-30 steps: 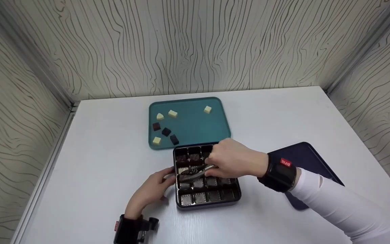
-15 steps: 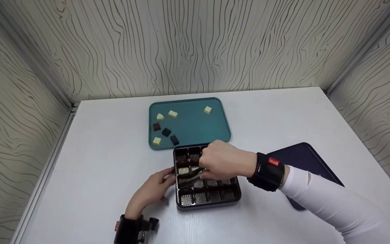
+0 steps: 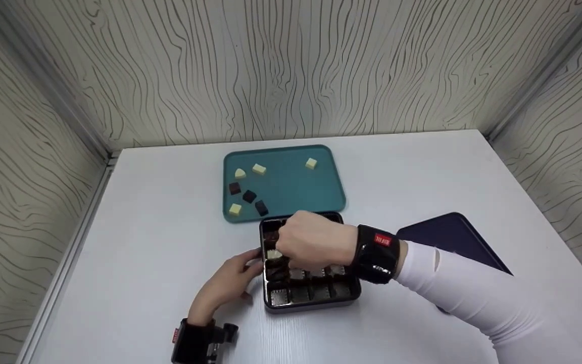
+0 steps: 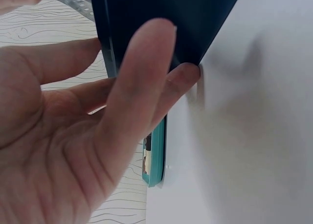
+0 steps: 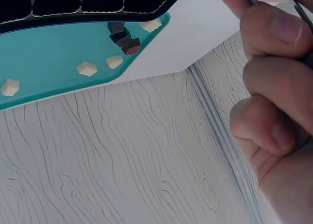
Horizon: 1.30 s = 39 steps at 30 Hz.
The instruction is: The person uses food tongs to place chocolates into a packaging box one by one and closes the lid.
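Observation:
A dark box [image 3: 316,305] divided into square compartments stands in the middle of the table, with a white chocolate [image 3: 273,254] and a dark chocolate [image 3: 271,236] in its left column. My right hand [image 3: 313,240] is over the box, fingers curled round metal tongs [image 5: 299,8]. From the head the tongs are hidden under that hand; the left wrist view catches the perforated metal of the tongs [image 4: 73,0] beside the box. What sits between their tips is hidden. My left hand [image 3: 225,280] touches the box's left wall with fairly straight fingers.
Behind the box lies a teal tray [image 3: 301,189] with several chocolates, white ones such as a white piece [image 3: 311,163] and dark ones like a dark piece [image 3: 261,208]. A dark purple lid-like panel [image 3: 452,237] lies to the right, partly under my right sleeve [image 3: 452,278].
My right hand has shifted left across the box with the tongs, which now disappear beneath it in the head view. The left hand stays at the box's side.

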{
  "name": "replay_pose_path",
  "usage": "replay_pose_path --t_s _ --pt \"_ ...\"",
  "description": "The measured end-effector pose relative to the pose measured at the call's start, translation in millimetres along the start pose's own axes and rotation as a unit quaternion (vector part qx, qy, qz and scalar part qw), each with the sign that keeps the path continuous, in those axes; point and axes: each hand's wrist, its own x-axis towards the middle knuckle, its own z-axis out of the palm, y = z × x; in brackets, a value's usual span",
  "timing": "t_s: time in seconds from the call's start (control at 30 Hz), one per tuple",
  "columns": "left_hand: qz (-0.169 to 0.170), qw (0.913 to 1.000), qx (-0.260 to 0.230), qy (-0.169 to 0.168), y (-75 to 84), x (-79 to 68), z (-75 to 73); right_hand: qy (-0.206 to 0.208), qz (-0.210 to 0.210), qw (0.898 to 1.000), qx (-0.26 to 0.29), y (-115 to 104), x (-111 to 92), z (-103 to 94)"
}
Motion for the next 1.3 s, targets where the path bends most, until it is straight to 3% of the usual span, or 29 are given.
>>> replay_pose_path --t_s 0.23,0.5,0.73,0.93,1.1,1.3 --pt "-0.006 0.9997 -0.024 -0.008 -1.0 -1.1 -0.5 0.007 -0.014 1.000 -0.026 -4.7 11.6 -3.1" --pt "-0.006 0.9996 -0.026 -0.009 -0.9 -1.0 -0.3 0.033 -0.030 0.993 -0.110 -16.7 22.5 -0.9" --pt "0.007 0.9999 -0.007 -0.004 0.4 0.4 0.2 0.035 -0.025 0.993 -0.112 -13.7 21.6 1.9" --pt "0.001 0.9998 -0.019 -0.004 1.0 1.1 1.4 0.023 -0.013 0.998 -0.059 -7.6 15.6 1.6" --pt "-0.002 0.9999 -0.015 -0.002 2.9 1.2 2.1 0.018 0.006 0.999 -0.029 2.2 -0.8 -3.9" --pt "-0.005 1.0000 0.001 0.005 3.2 -0.6 1.1 0.068 0.037 0.996 0.045 24.1 -32.7 -5.2"
